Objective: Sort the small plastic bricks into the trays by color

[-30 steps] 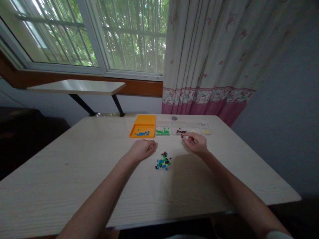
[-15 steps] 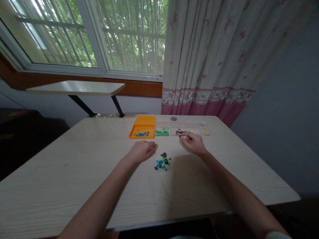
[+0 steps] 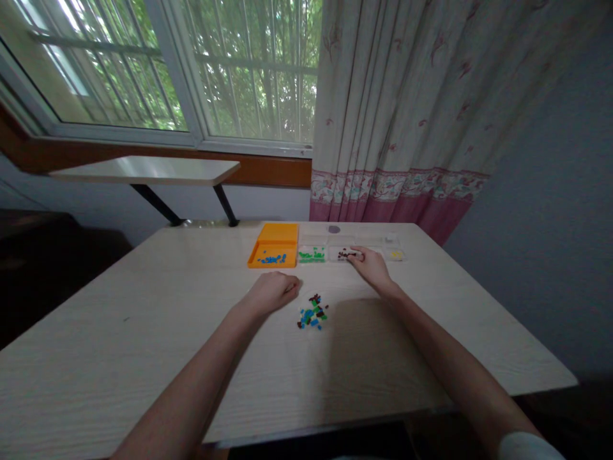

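Observation:
My left hand (image 3: pixel 274 291) rests on the table as a loosely closed fist, left of a small mixed pile (image 3: pixel 312 314) of blue, green, brown and white pieces; nothing shows in its fingers. My right hand (image 3: pixel 372 265) reaches over a clear box (image 3: pixel 334 260) of small brown pieces (image 3: pixel 343 253). Its thumb and index finger are slightly apart at the right side of those pieces. To the left stand a clear box with green pieces (image 3: pixel 311 254) and an open orange box (image 3: pixel 253 260) holding blue pieces (image 3: pixel 274 259). Yellow pieces (image 3: pixel 396 254) lie in the rightmost clear box.
The pale wooden table (image 3: pixel 167 319) carries a row of open boxes toward its back. A round grey disc (image 3: pixel 334 229) is behind the brown pieces. A raised shelf (image 3: pixel 153 168) stands at the back left, with a curtain (image 3: pixel 393 128) behind the table.
My right hand has moved slightly forward and to the right, over the box of brown pieces; the dark bit at its fingertips no longer shows there. The left hand has hardly moved.

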A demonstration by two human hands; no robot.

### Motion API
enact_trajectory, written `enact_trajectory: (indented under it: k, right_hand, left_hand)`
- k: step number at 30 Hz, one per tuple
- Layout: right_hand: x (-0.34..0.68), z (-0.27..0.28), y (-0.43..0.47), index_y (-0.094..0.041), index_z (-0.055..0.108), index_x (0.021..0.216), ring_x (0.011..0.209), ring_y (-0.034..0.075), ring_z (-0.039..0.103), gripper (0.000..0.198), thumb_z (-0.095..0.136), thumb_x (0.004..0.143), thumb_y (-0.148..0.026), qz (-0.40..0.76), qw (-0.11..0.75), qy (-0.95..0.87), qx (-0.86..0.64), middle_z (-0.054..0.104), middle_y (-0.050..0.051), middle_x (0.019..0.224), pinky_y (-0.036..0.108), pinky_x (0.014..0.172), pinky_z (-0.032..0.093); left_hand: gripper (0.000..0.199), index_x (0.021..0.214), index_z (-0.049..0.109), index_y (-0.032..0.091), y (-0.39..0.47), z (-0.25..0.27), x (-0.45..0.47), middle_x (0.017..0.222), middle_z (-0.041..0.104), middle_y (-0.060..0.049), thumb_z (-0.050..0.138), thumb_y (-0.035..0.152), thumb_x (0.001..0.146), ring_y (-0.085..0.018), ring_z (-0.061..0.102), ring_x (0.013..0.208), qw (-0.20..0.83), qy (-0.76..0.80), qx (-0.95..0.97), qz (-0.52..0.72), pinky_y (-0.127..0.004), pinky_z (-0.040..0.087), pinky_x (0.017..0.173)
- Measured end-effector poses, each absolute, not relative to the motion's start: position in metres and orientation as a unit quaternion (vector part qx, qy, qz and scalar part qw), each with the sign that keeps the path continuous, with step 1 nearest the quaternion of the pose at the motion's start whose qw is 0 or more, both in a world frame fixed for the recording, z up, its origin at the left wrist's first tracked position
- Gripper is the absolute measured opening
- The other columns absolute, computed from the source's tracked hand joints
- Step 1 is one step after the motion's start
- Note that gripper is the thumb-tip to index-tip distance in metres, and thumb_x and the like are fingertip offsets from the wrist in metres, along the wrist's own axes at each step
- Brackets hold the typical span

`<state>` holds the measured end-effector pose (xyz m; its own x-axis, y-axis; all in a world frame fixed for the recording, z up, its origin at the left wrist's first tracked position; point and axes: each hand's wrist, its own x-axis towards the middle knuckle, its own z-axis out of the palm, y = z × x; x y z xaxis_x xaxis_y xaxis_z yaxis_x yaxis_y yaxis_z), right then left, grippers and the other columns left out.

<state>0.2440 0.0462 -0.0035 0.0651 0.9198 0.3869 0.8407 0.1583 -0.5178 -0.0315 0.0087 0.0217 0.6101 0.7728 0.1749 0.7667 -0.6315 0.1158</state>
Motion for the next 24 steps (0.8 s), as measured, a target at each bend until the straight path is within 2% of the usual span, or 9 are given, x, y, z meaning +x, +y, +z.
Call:
enact_trajectory:
  k: [2, 7, 11, 16, 24]
  right_hand:
    - [0.242, -0.003, 0.039, -0.022, 0.059, 0.103, 0.057, 0.011, 0.052, 0.031, 0.049, 0.076, -0.034, 0.086, 0.322, -0.727, -0.600, 0.062, 0.000, 0.066, 0.020, 0.053, 0.034]
    - [0.223, -0.005, 0.013, -0.021, 0.063, 0.093, 0.063, 0.010, 0.052, 0.023, 0.048, 0.078, -0.029, 0.157, 0.238, -0.845, -0.453, 0.062, 0.001, 0.075, 0.019, 0.059, 0.037]
    - [0.206, -0.009, -0.002, -0.021, 0.063, 0.090, 0.067, 0.010, 0.053, 0.019, 0.049, 0.079, -0.027, 0.160, 0.213, -0.880, -0.393, 0.061, 0.001, 0.079, 0.019, 0.062, 0.038]
    - [0.199, -0.013, -0.008, -0.019, 0.062, 0.089, 0.068, 0.010, 0.053, 0.017, 0.049, 0.078, -0.022, 0.133, 0.222, -0.897, -0.359, 0.061, 0.002, 0.077, 0.019, 0.064, 0.039]
    - [0.198, -0.012, -0.009, -0.020, 0.062, 0.088, 0.066, 0.010, 0.053, 0.016, 0.050, 0.077, -0.020, 0.137, 0.229, -0.891, -0.368, 0.060, 0.001, 0.075, 0.019, 0.062, 0.039]
  left_hand:
    - [0.031, 0.062, 0.058, 0.016, 0.008, 0.023, -0.032, 0.054, 0.055, -0.002, 0.037, 0.031, 0.080, -0.010, 0.047, 0.049, 0.036, 0.428, 0.897, 0.104, -0.021, 0.024, 0.049]
    - [0.020, 0.073, 0.062, 0.018, 0.005, 0.026, -0.030, 0.059, 0.057, 0.001, 0.043, 0.024, 0.075, -0.008, 0.046, 0.051, 0.122, 0.409, 0.898, 0.111, -0.018, 0.027, 0.049]
    - [0.024, 0.087, 0.063, 0.022, 0.002, 0.023, -0.023, 0.066, 0.062, 0.002, 0.043, 0.023, 0.075, -0.008, 0.050, 0.055, 0.166, 0.378, 0.905, 0.105, -0.017, 0.031, 0.053]
    - [0.026, 0.092, 0.063, 0.025, 0.002, 0.012, -0.016, 0.082, 0.066, -0.001, 0.042, 0.025, 0.078, -0.012, 0.058, 0.072, 0.157, 0.346, 0.920, 0.095, -0.018, 0.036, 0.063]
    - [0.024, 0.088, 0.062, 0.024, -0.002, 0.007, -0.011, 0.075, 0.065, -0.002, 0.040, 0.031, 0.081, -0.014, 0.058, 0.067, 0.125, 0.370, 0.915, 0.104, -0.019, 0.037, 0.059]
